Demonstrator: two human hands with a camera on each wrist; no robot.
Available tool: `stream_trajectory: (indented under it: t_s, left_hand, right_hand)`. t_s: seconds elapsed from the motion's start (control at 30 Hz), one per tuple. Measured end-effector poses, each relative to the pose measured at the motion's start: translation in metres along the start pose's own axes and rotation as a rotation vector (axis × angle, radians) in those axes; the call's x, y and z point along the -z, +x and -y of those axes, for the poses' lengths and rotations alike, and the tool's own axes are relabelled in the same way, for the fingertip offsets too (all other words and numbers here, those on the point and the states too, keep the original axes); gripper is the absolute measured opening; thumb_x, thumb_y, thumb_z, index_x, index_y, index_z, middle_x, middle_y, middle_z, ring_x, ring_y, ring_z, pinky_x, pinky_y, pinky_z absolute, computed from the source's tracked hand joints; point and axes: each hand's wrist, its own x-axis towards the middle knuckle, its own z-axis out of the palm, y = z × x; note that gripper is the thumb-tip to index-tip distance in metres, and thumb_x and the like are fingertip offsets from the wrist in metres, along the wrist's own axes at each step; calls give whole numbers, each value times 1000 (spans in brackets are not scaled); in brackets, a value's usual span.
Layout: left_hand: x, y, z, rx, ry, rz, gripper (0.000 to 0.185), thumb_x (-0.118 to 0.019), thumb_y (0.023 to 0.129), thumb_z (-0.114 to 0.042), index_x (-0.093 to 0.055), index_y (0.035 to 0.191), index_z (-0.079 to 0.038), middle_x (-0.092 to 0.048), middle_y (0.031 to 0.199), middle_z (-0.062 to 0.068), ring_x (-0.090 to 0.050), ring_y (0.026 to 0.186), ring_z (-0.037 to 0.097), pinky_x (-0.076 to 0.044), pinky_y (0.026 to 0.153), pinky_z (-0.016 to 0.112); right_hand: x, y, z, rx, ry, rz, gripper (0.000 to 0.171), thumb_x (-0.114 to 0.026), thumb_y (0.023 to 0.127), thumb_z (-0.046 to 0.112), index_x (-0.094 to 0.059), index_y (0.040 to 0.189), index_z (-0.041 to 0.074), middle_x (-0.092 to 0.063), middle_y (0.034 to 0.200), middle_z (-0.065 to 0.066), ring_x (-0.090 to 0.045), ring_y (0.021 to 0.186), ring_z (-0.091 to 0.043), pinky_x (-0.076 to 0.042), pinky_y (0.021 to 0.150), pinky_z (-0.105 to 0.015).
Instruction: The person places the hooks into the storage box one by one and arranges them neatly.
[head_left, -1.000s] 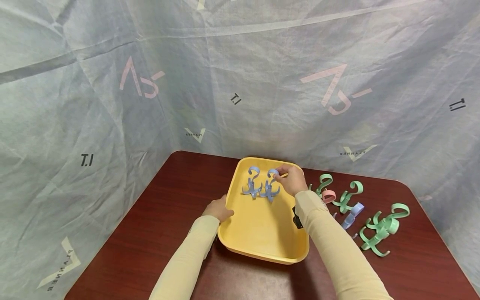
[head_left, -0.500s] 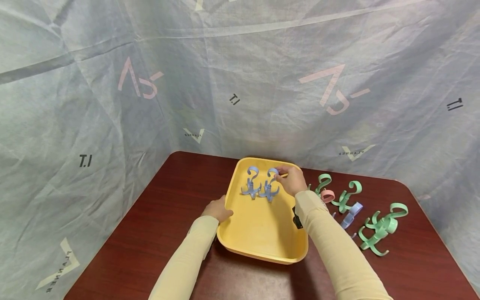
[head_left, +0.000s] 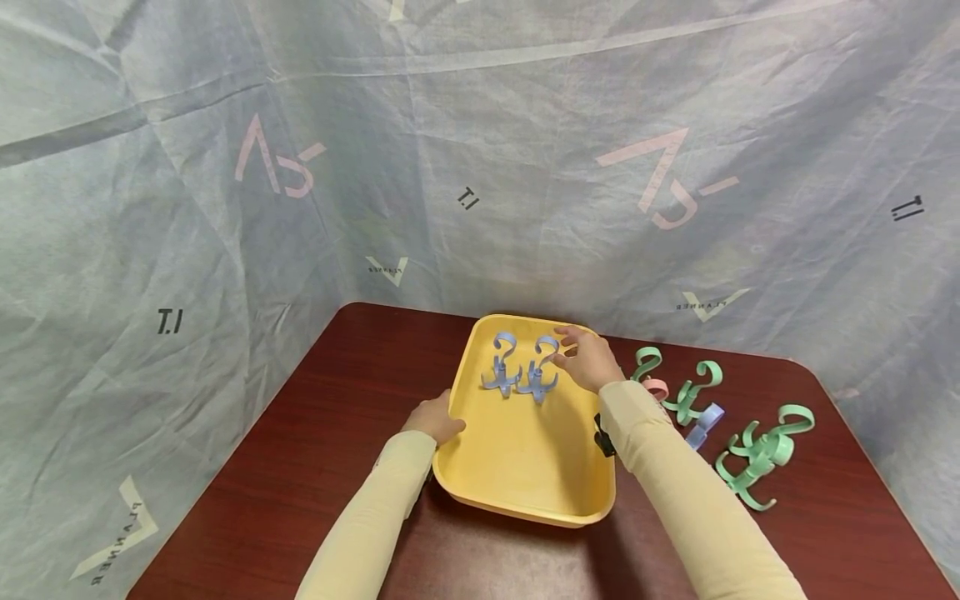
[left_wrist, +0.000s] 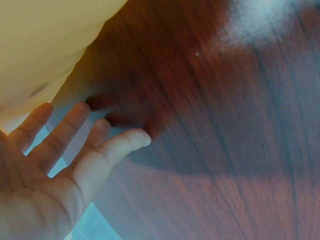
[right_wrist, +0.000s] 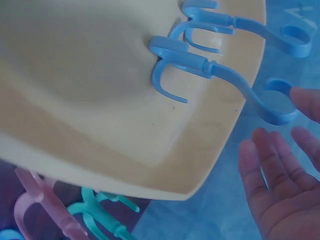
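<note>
Dark wood table, frame centre: yellow tray holding two blue hooks at far end. Right hand beside hooks, fingers spread, empty. Left hand rests relaxed on tray's left rim.

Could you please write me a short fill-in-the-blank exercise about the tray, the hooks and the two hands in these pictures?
1. Inside the yellow plastic tray lie ____ blue plastic hooks.
2. The left hand rests on the tray's ____ rim.
3. The right hand is ____, its fingers spread beside the hooks.
4. The green plastic hooks lie on the dark wooden table, to the ____ of the tray.

Missing words: two; left; open; right
</note>
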Motion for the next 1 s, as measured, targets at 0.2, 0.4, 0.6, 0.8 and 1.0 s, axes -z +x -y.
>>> stream_trajectory:
  t_s: [0.2, 0.4, 0.6, 0.8, 1.0]
  left_hand:
    - [0, 1, -1, 1, -8, 7, 59, -66, 93, -21, -47, 147, -7, -68, 109, 18, -65, 85, 27, -53, 76, 42]
    - [0, -1, 0, 2, -7, 9, 61, -65, 94, -21, -45, 150, -7, -67, 111, 19, -64, 84, 26, -53, 76, 41]
    - [3, -3, -2, -2, 9, 17, 58, -64, 96, -21, -46, 149, -7, -67, 110, 19, -65, 81, 26, -53, 73, 39]
    - [3, -2, -2, -12, 19, 20, 58, -64, 94, -20, -46, 148, -6, -67, 111, 19, -65, 83, 27, -54, 75, 41]
    - [1, -1, -2, -16, 4, 19, 58, -65, 93, -20, -47, 146, -5, -67, 110, 18, -64, 84, 27, -53, 75, 42]
  right_hand:
    - [10, -10, 3, 19, -16, 4, 45, -65, 100, 13, -57, 143, 3, -56, 136, -26, -58, 120, -41, -51, 95, -52]
    - [19, -21, 3, 43, -32, -42, 44, -65, 100, 12, -57, 142, 3, -57, 134, -25, -58, 121, -41, -52, 92, -52]
    - [31, -31, 5, 75, -47, -75, 41, -64, 100, 12, -59, 140, 2, -60, 131, -25, -58, 119, -42, -53, 91, -53]
    - [43, -42, 1, 82, -54, -85, 39, -63, 101, 13, -60, 139, 2, -60, 130, -25, -57, 120, -43, -50, 94, -55]
    - [55, -52, -10, 46, -51, -110, 40, -64, 101, 15, -59, 139, 2, -61, 128, -25, -60, 116, -41, -51, 91, -54]
